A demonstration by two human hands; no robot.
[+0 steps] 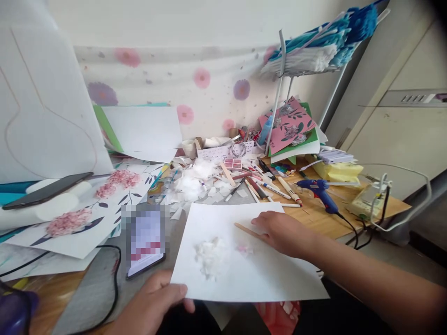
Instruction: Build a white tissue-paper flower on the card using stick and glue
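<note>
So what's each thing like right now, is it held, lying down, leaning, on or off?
White paper: held at its near left corner by the left hand
Stick: held in the right hand, over the paper
White fluff: loose clump on the paper
Phone: lying down, screen lit
Glue gun: lying down; can't tell if it's on
Pens: scattered
Pink card: leaning

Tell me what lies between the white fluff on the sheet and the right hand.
In the head view, a small pink patch on the sheet lies between the fluff and right hand; the hand's wooden stick also reaches into that stretch.
</note>
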